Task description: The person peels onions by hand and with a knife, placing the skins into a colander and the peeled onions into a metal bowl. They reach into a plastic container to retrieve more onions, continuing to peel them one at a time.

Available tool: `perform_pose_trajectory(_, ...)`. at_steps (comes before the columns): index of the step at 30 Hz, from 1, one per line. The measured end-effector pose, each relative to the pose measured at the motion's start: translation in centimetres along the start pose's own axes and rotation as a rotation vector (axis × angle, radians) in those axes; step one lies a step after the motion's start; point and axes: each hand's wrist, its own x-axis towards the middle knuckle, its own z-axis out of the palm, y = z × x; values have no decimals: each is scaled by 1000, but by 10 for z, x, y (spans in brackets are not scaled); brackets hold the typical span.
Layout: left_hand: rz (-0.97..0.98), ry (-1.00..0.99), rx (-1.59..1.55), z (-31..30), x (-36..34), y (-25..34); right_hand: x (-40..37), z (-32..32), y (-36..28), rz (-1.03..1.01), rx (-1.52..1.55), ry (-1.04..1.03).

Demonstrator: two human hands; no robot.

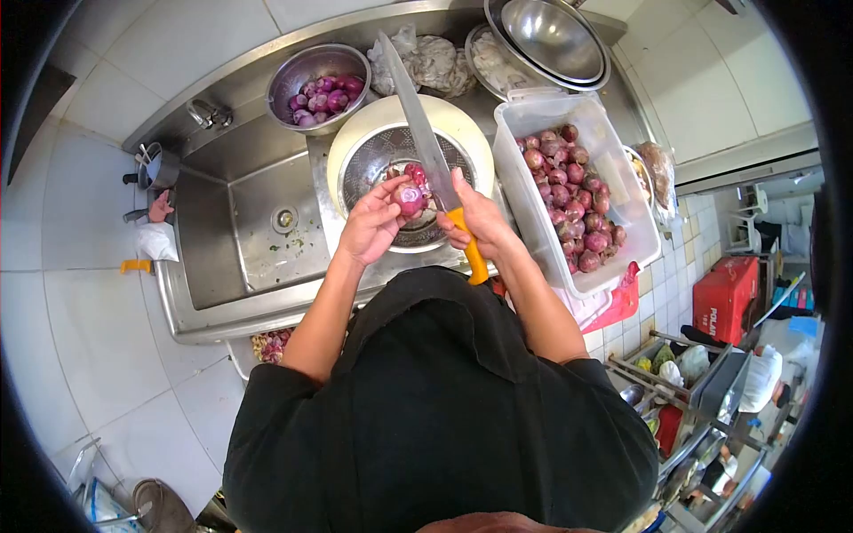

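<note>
My left hand (375, 222) grips a red onion (408, 199) over a perforated metal colander (362, 160). In my right hand (480, 220) is a large knife (416, 111) with a yellow handle, its long blade pointing away from me and passing close to the right of the onion. Bits of red onion skin (416, 172) lie inside the colander, partly hidden by my hands. The colander rests within a wide cream-coloured ring (480, 147). To the right, a clear plastic bin (515, 169) contains several unpeeled red onions (573, 195).
A metal bowl (283, 80) of peeled purple onions (325, 96) stands behind the colander. On the left is a steel sink basin (267, 240) with a tap (209, 113). Stacked metal bowls (555, 40) and plastic bags (435, 62) sit at the back. A red cooler (724, 298) stands far right.
</note>
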Motion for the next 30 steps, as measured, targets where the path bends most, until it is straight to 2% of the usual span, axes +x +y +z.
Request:
perform_pose_trajectory(3,56,10,90,5,9,-3,5,-3,2,-3,-4,-22)
perform_pose_trajectory(6,118,151,425,6,14,-9,10,-4,4,-2,-25,16)
perform_pose_trajectory(14,100,96,108,3,-2,-4,17,-18,3,-13,58,121)
perform_pose_trajectory(17,97,85,32,6,-4,1,14,-19,3,-51,2,51)
perform_pose_trajectory(18,102,85,24,6,-3,2,7,-13,1,-140,-92,48)
perform_pose_trajectory(21,198,104,98,-9,5,-3,10,-13,4,-197,-365,-16)
perform_pose_trajectory(22,219,139,94,-11,7,-3,7,-13,4,-152,-405,-19)
perform_pose_trajectory(29,304,307,147,6,10,5,11,1,44,-627,-777,168)
perform_pose_trajectory(30,310,319,172,8,10,5,10,2,43,-610,-796,171)
